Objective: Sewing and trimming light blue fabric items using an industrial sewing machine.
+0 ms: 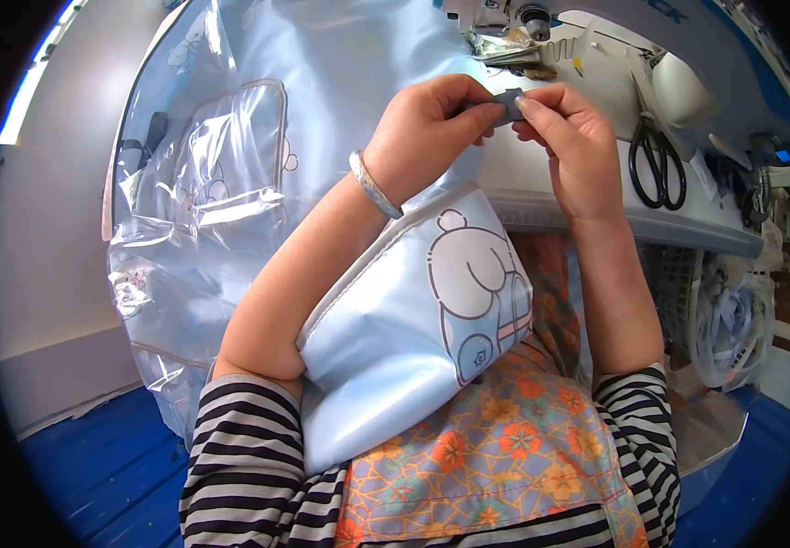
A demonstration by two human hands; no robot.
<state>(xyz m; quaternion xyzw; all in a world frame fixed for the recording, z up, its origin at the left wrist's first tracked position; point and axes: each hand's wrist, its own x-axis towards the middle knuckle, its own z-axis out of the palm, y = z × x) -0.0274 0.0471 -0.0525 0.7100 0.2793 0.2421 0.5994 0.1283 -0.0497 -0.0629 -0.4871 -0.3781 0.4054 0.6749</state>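
Up near the sewing machine, my left hand (436, 119) and my right hand (570, 123) pinch a small dark grey strip (507, 107) between thumbs and fingers. It looks like folded fabric or tape; the fingers cover most of it. A large light blue sheet with a glossy plastic look (367, 46) spreads under and left of my left arm. Part of that material, printed with a cartoon animal (472, 269), drapes over my lap below my hands. A clear pocket with grey edging (230, 151) shows on the sheet's left side.
The sewing machine (541, 23) stands just beyond my hands, its blue and white body arching right. Black-handled scissors (658, 164) lie on the white table (596, 187) right of my right hand. Under the table's edge hangs a clear bag (732, 320) beside a white basket (678, 292).
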